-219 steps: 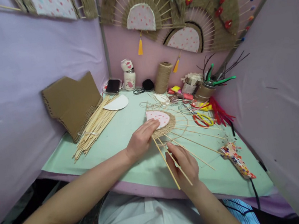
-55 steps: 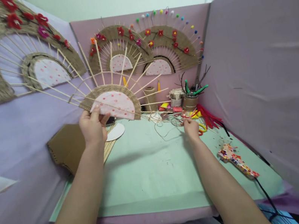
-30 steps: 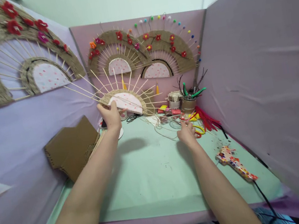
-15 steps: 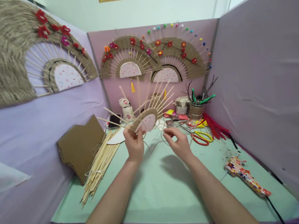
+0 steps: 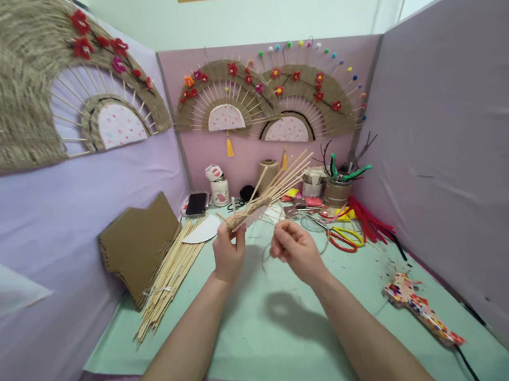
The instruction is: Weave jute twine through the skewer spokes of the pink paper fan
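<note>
My left hand (image 5: 229,253) pinches the near left end of a small fan frame (image 5: 257,208), made of thin wooden sticks spreading from a twine-wrapped half-round base. The frame is tipped nearly edge-on, its sticks pointing up and to the right. My right hand (image 5: 296,250) is closed just right of and below the frame, fingers pinched on a thin twine (image 5: 266,259) that loops beside them. Exactly where the twine meets the frame is hard to make out.
On the left lie a bundle of sticks (image 5: 169,279), brown cardboard (image 5: 141,242) and a white half-round card (image 5: 202,230). Scissors (image 5: 347,236), red pipe cleaners (image 5: 369,220) and a patterned glue gun (image 5: 423,305) lie right. Behind stand a twine spool (image 5: 268,173) and a tool can (image 5: 336,191).
The fan frame has turned from facing me to nearly edge-on, its sticks swinging right. My right hand has moved slightly left and lower, its fingers more closed.
</note>
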Motion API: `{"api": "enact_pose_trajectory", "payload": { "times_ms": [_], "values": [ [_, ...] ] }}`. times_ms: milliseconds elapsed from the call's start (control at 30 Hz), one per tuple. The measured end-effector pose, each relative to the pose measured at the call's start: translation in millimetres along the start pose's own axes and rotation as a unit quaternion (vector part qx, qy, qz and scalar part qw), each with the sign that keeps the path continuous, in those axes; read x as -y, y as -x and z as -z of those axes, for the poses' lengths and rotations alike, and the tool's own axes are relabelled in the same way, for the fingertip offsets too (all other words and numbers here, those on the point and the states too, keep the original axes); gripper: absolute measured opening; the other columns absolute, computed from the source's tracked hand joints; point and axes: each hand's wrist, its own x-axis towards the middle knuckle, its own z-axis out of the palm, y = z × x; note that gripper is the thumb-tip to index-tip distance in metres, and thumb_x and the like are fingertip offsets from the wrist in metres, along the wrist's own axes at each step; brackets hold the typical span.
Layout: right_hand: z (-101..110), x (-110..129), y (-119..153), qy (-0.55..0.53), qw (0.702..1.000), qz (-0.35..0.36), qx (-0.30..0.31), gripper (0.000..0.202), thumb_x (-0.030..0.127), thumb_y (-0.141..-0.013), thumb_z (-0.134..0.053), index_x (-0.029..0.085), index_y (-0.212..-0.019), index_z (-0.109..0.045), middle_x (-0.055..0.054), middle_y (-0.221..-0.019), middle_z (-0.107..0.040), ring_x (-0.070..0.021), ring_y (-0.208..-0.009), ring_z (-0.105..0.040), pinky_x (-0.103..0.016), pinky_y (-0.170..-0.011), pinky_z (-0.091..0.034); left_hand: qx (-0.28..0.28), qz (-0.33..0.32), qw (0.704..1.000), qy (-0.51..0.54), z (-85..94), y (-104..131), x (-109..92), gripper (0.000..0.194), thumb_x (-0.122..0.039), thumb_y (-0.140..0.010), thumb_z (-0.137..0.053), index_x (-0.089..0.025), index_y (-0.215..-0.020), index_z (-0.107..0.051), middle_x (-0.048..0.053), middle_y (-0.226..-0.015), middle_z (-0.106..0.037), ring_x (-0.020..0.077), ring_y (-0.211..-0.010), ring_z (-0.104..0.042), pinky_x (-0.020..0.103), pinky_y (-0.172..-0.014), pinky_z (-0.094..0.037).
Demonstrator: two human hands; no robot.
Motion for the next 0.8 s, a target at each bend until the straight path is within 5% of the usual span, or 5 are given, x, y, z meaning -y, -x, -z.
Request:
{"api": "enact_pose_trajectory", "payload": {
  "times_ms": [100, 233, 400, 600, 800],
  "values": [
    [22, 28, -4, -0.018, 0.999, 0.02, -0.016, 0.016, 0.034, -0.079, -0.06, 0.02, -0.078, -0.052, 0.006, -0.052, -0.045, -0.0073, -0.046, -0.04, -0.023, -0.051, -0.037, -0.022, -0.06, 0.997, -0.045, 14.6, -16, -17, 0.029, -0.032, -0.082, -0.053, -0.019, -0.108, -0.046, 0.007, -0.094, -0.062, 0.0156, -0.076, -0.062, 0.029, -0.063, -0.051],
    [44, 72, -4, 0.048, 0.993, 0.096, -0.057, 0.012, 0.028, -0.075, -0.066, 0.019, -0.079, -0.06, 0.003, -0.058, -0.049, -0.0078, -0.051, -0.043, -0.023, -0.051, -0.035, -0.067, -0.134, 0.98, -0.131, 47.7, -46, -68, 0.036, -0.031, -0.081, -0.055, -0.018, -0.114, -0.048, 0.007, -0.099, -0.061, 0.0142, -0.079, -0.059, 0.027, -0.068, -0.047],
    [64, 90, 7, 0.086, 0.981, 0.131, -0.115, 0.008, 0.026, -0.075, -0.066, 0.019, -0.079, -0.063, 0.004, -0.054, -0.045, -0.0067, -0.048, -0.037, -0.022, -0.047, -0.03, 0.014, -0.106, 0.984, -0.143, 82.9, -80, -119, 0.037, -0.034, -0.082, -0.052, -0.019, -0.115, -0.052, 0.003, -0.094, -0.061, 0.016, -0.083, -0.057, 0.028, -0.075, -0.045],
    [93, 69, 7, 0.048, 0.975, 0.123, -0.178, 0.011, 0.028, -0.071, -0.068, 0.019, -0.076, -0.064, 0.003, -0.058, -0.049, -0.0054, -0.048, -0.036, -0.021, -0.044, -0.026, 0.207, 0.065, 0.974, -0.062, 83.8, -78, -96, 0.035, -0.038, -0.08, -0.052, -0.02, -0.109, -0.056, 0.0, -0.081, -0.06, 0.0152, -0.071, -0.055, 0.026, -0.065, -0.044],
    [107, 44, -2, 0.006, 0.97, 0.086, -0.228, 0.014, 0.029, -0.066, -0.071, 0.018, -0.071, -0.063, 0.006, -0.049, -0.039, -0.0051, -0.045, -0.03, -0.021, -0.043, -0.022, 0.258, 0.17, 0.951, -0.021, 73.7, -53, -54, 0.038, -0.042, -0.076, -0.053, -0.02, -0.108, -0.056, 0.0, -0.079, -0.058, 0.0157, -0.069, -0.053, 0.027, -0.064, -0.044]
  ]
}}
